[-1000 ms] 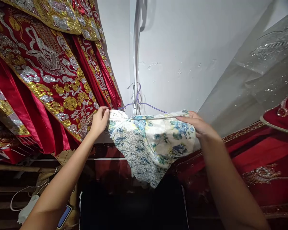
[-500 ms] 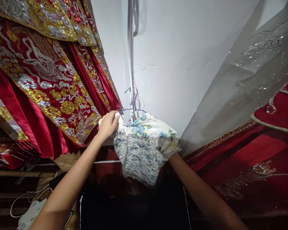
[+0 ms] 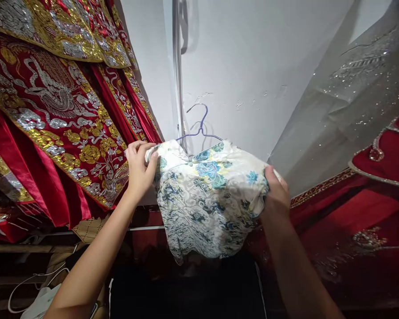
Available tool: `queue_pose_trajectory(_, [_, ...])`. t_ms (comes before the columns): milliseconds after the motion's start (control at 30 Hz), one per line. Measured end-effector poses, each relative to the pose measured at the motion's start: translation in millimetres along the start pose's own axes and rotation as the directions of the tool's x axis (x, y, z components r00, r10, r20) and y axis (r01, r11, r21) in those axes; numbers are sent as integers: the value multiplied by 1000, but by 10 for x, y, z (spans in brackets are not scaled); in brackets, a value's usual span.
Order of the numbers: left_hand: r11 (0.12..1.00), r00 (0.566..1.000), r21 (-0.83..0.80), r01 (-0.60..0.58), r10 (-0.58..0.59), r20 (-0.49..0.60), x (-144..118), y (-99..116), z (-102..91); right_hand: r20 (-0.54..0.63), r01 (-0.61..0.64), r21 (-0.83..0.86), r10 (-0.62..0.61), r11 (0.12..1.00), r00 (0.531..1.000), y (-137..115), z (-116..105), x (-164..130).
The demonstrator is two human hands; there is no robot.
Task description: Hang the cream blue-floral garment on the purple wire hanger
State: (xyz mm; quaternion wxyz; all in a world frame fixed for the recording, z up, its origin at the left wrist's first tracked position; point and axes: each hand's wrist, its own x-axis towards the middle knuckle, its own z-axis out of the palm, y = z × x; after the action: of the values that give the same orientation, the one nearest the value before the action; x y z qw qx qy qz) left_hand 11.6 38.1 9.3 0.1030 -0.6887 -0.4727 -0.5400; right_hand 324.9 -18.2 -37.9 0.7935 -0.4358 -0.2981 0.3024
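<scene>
The flowery dress (image 3: 209,199) on its purple hanger (image 3: 199,126) is held up, pinched at each shoulder by the left hand (image 3: 138,170) and right hand (image 3: 276,195), arms stretched forward.

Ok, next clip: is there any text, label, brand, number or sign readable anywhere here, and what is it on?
None can be read.
The floral garment, held by the left hand and right hand on a purple hanger, shows only a pattern.
The red embroidered robes carry gold and silver motifs, no letters.
The white wall bears no sign.
</scene>
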Motion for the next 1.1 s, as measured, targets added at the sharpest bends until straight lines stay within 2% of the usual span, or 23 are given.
queue_pose_trajectory(67, [987, 987, -151, 51, -28, 155, 1, 231, -99, -27, 62, 13, -61, 998, 998, -24, -66, -286])
queue_pose_trajectory(100, [962, 959, -247, 114, -42, 280, -21, 328, -149, 60, 103, 8, -103, 995, 993, -21, -102, -464])
queue_pose_trajectory(133, [924, 912, -327, 200, -53, 407, -57, 409, -202, 200, 152, -21, -145, 988, 969, -16, -130, -651])
queue_pose_trajectory(167, [879, 851, -376, 293, -61, 521, -106, 472, -259, 418, 198, -63, -154, 978, 895, -16, -142, -833])
queue_pose_trajectory(200, [837, 788, -395, 379, -68, 612, -166, 518, -326, 660, 236, -83, -124, 968, 741, -22, -138, -995])
queue_pose_trajectory(233, [805, 727, -389, 449, -75, 683, -237, 545, -404, 853, 226, -101, -33, 969, 521, -30, -118, -1125])
queue_pose_trajectory(267, [786, 669, -365, 498, -81, 738, -317, 556, -498, 962, 185, -122, 70, 975, 263, -37, -88, -1215])
queue_pose_trajectory(300, [786, 617, -326, 526, -89, 782, -401, 552, -605, 987, 120, -158, 155, 980, 34, -36, -58, -1262])
queue_pose_trajectory(333, [802, 569, -271, 532, -102, 816, -487, 535, -723, 969, 57, -211, 216, 976, -118, -22, -34, -1267])
queue_pose_trajectory(367, [834, 531, -201, 514, -125, 838, -570, 507, -845, 949, 17, -263, 261, 965, -175, 8, -24, -1237])
queue_pose_trajectory(400, [872, 509, -124, 474, -156, 846, -642, 471, -963, 941, 4, -308, 306, 951, -144, 53, -32, -1180])
queue_pose_trajectory(433, [906, 501, -49, 420, -187, 845, -700, 430, -1068, 938, 11, -343, 343, 939, -54, 110, -57, -1107])
queue_pose_trajectory(500, [948, 514, 66, 310, -226, 827, -753, 343, -1206, 912, 21, -383, 374, 924, 167, 247, -148, -951])
queue_pose_trajectory(533, [960, 535, 99, 262, -230, 813, -743, 301, -1226, 897, 0, -382, 371, 924, 240, 317, -205, -886])
queue_pose_trajectory(567, [970, 574, 121, 213, -224, 787, -707, 260, -1211, 889, -37, -359, 354, 933, 290, 384, -263, -837])
queue_pose_trajectory(633, [983, 695, 151, 102, -179, 696, -563, 180, -1077, 884, -134, -262, 293, 956, 364, 499, -367, -802])
queue_pose_trajectory(700, [984, 822, 178, 1, -102, 560, -334, 96, -835, 858, -219, -163, 247, 962, 450, 583, -444, -843])
queue_pose_trajectory(733, [981, 869, 190, -29, -69, 490, -196, 53, -690, 837, -248, -134, 243, 960, 490, 612, -474, -882])
queue_pose_trajectory(800, [978, 927, 205, -29, -51, 372, 104, -32, -388, 796, -281, -142, 278, 949, 537, 651, -530, -967])
queue_pose_trajectory(867, [983, 948, 183, -16, -43, 316, 395, -102, -106, 777, -282, -186, 316, 941, 544, 675, -596, -1027])
queue_pose_trajectory(900, [990, 946, 139, -7, -38, 323, 522, -127, 18, 777, -277, -205, 328, 939, 537, 685, -638, -1040])
queue_pose_trajectory(1000, [995, 886, -73, 74, -32, 463, 786, -161, 305, 788, -272, -221, 336, 936, 516, 727, -783, -1028])
queue_pose_trajectory(1100, [939, 807, -229, 255, -77, 585, 860, -136, 465, 781, -280, -211, 334, 937, 528, 779, -897, -1001])
